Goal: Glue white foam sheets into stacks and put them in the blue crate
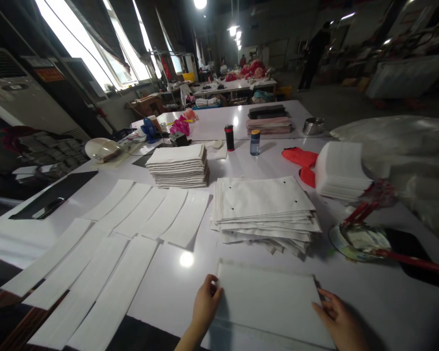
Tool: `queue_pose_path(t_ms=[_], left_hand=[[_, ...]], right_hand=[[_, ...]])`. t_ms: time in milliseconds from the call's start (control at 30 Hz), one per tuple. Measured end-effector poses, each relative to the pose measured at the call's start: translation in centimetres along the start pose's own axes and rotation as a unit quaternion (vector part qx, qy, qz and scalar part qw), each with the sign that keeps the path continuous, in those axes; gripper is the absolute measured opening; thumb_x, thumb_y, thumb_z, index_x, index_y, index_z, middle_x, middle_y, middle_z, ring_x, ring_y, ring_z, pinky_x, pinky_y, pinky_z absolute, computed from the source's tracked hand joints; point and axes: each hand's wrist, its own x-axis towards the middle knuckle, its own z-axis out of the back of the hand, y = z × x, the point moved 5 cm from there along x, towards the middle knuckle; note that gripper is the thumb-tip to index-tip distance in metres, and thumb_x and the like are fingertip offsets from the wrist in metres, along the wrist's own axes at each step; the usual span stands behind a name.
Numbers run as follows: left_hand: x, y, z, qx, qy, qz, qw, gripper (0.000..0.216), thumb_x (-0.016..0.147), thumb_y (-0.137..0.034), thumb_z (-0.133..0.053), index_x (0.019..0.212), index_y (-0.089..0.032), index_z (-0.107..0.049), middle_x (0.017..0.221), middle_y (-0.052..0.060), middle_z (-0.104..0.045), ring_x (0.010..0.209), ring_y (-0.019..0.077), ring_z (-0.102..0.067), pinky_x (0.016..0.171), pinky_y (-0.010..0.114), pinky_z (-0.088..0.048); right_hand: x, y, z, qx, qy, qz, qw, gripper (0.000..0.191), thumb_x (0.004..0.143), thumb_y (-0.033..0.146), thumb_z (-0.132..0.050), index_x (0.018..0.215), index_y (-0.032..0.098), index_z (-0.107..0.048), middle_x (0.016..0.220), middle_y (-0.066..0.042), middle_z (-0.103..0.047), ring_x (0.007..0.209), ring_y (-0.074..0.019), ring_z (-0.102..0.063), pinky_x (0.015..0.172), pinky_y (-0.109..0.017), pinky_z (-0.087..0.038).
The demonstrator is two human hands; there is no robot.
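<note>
A white rectangular fabric sheet lies flat on the white table at the near edge. My left hand rests its fingertips on the sheet's left edge. My right hand touches the sheet's right edge. Whether either hand pinches the sheet or only presses on it, I cannot tell. Just beyond the sheet sits a stack of white sheets with small holes.
Several white strips lie in rows at the left. A tall stack of white pieces, another white stack, red fabric, two bottles, a plate with red-handled tools. People work at far tables.
</note>
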Motion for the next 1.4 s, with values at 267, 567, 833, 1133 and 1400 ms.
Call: queue_pose_path(t_ms=[267,567,833,1133,1400], left_hand=[[0.3,0.3,-0.1,0.007,0.001,-0.005,1.000,0.019,0.076,-0.035,-0.051,0.092,-0.023,-0.051,0.062,-0.006,-0.056,0.059,0.0156,-0.054,0.060,0.026,-0.038],[0.7,0.7,-0.3,0.017,0.019,-0.008,1.000,0.022,0.077,-0.039,-0.050,0.093,-0.023,-0.050,0.063,-0.005,-0.056,0.059,0.0160,-0.054,0.061,0.026,-0.039],[0.7,0.8,-0.4,0.024,0.029,-0.012,0.999,0.021,0.079,-0.038,-0.049,0.093,-0.023,-0.049,0.065,-0.004,-0.057,0.061,0.0163,-0.053,0.062,0.027,-0.038],[0.1,-0.2,-0.7,0.166,0.033,-0.047,0.984,0.024,0.087,-0.029,-0.043,0.109,-0.020,-0.049,0.075,0.000,-0.062,0.066,0.0172,-0.059,0.062,0.027,-0.040],[-0.7,-3.0,-2.8,0.414,0.016,-0.306,0.857,0.061,0.082,-0.002,-0.041,0.133,-0.035,-0.047,0.142,0.005,-0.047,0.128,0.0271,-0.044,0.100,0.043,-0.041]], right_hand=[[-0.2,0.0,-0.5,0.013,0.019,0.012,1.000,0.039,0.070,0.055,-0.055,0.095,0.026,-0.059,0.081,-0.003,-0.066,0.073,-0.0248,-0.065,0.066,-0.036,-0.053],[-0.3,-0.8,-0.8,0.002,0.015,0.011,1.000,0.042,0.071,0.052,-0.054,0.095,0.020,-0.065,0.080,-0.004,-0.067,0.072,-0.0218,-0.065,0.069,-0.032,-0.052],[-0.2,-1.2,-0.9,-0.020,0.007,0.027,0.999,0.042,0.072,0.052,-0.053,0.096,0.019,-0.065,0.080,-0.005,-0.067,0.073,-0.0214,-0.064,0.070,-0.032,-0.052],[-0.2,-0.1,-1.1,-0.088,0.012,0.072,0.993,0.038,0.077,0.046,-0.046,0.097,0.019,-0.063,0.079,-0.006,-0.065,0.070,-0.0202,-0.062,0.068,-0.032,-0.051],[-0.9,2.4,-0.5,-0.248,0.002,0.150,0.957,0.030,0.083,0.033,-0.043,0.097,0.018,-0.065,0.093,-0.011,-0.060,0.086,-0.0273,-0.057,0.077,-0.040,-0.045]])
